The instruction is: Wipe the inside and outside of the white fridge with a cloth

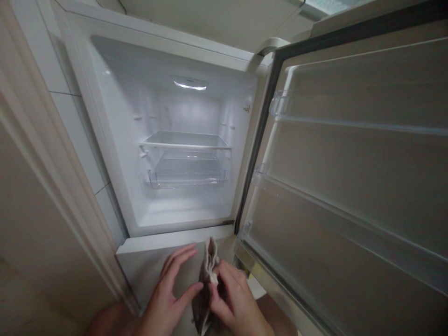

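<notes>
Cloth (201, 305) was held btwn thumb and fingers of R hand (235, 291), near side, below fridge compartment (189, 205); its lower end was cut off by frame edge. L hand (173, 289) was opened just beside it; contact w/ L thumb could not be confirmed. Yellow item (250, 276) behind R hand was mostly hidden, unidentifiable. Fridge door (350, 163) was swung open, right, its far corner cropped.

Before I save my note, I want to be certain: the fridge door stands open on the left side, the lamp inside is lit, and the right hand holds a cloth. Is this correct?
Not quite: the head view shows the fridge door open on the right side. The lamp is lit, and the right hand holds a cloth.
</notes>
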### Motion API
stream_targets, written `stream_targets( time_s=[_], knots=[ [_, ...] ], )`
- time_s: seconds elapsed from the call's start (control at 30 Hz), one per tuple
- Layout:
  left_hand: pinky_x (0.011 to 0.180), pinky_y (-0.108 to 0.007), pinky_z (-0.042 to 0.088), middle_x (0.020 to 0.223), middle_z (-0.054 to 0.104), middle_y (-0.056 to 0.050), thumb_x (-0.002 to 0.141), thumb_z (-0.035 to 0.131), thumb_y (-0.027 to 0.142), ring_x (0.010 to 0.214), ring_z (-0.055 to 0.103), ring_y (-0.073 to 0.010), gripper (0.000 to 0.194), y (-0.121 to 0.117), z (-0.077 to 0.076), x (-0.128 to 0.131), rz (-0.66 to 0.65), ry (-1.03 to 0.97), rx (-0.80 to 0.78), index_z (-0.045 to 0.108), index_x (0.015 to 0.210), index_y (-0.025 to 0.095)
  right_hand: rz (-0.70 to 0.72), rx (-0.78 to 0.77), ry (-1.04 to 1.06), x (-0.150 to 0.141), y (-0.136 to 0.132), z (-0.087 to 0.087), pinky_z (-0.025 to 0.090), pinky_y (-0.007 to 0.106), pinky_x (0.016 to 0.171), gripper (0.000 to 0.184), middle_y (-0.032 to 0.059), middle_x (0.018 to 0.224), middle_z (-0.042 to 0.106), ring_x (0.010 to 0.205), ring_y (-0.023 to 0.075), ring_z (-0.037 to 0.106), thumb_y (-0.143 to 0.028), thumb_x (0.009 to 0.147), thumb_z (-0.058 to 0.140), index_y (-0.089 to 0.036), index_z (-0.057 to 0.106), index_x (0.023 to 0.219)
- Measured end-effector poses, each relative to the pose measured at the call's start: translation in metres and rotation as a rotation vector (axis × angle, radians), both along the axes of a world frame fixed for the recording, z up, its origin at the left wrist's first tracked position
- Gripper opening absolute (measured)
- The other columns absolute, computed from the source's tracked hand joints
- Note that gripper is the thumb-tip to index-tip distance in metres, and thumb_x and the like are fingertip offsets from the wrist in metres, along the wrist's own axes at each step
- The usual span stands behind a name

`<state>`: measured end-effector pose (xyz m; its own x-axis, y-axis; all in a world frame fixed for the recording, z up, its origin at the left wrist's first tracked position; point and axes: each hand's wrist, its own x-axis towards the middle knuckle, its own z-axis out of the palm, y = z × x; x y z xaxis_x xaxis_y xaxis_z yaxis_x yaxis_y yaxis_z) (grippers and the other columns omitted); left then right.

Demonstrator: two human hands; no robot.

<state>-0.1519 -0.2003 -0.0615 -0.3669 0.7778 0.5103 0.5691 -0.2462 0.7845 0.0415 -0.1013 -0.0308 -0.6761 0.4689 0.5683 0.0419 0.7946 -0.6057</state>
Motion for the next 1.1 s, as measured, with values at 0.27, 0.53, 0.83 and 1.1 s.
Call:
stream_targets(
  time_s=[0.27, 0.53, 0.83, 1.1],
  knots=[
    [0.132, -0.069, 0.031, 0.126, 0.08, -0.005, 0.089, 0.09, 0.052, 0.134, 0.066, -0.036, 0.028, 0.005, 0.048, -0.032, -0.221, 0.437, -0.252, 0.077, 0.081, 0.028, 0.017, 0.329, -0.077, 0.056, 0.014, 0.033, 0.046, 0.027, 0.072, 0.008, 0.0015, 0.091, 0.065, 0.082, 0.018, 0.061, -0.018, 0.107, 0.052, -0.025, 0.053, 0.111],
    [0.098, -0.032, 0.058, 0.112, 0.081, -0.003, 0.097, 0.073, 0.029, 0.109, 0.075, -0.0238, 0.016, -0.013, 0.048, -0.001, -0.341, 0.214, -0.416, 0.085, 0.108, 0.032, 0.06, 0.291, 0.013, 0.075, 0.005, 0.034, 0.05, 0.028, 0.072, 0.005, 0.0029, 0.09, 0.066, 0.079, 0.0181, 0.062, -0.028, 0.115, 0.05, -0.025, 0.054, 0.115],
    [0.108, -0.033, 0.055, 0.13, 0.076, -0.006, 0.091, 0.066, 0.02, 0.12, 0.073, -0.0251, 0.033, -0.008, 0.081, 0.024, -0.516, 0.295, -0.568, 0.078, 0.121, 0.03, 0.067, 0.326, 0.03, 0.078, 0.006, 0.028, 0.053, 0.03, 0.074, 0.012, 0.0046, 0.092, 0.068, 0.081, 0.019, 0.064, -0.032, 0.117, 0.047, -0.024, 0.055, 0.12],
    [0.096, -0.037, 0.056, 0.118, 0.078, -0.007, 0.09, 0.064, 0.017, 0.111, 0.075, -0.028, 0.019, 0.016, 0.08, 0.027, -0.426, 0.489, -0.666, 0.075, 0.102, 0.024, 0.07, 0.35, 0.04, 0.077, 0.003, 0.034, 0.054, 0.03, 0.071, 0.012, 0.0049, 0.088, 0.067, 0.078, 0.0197, 0.065, -0.032, 0.117, 0.048, -0.024, 0.057, 0.119]
  ],
)
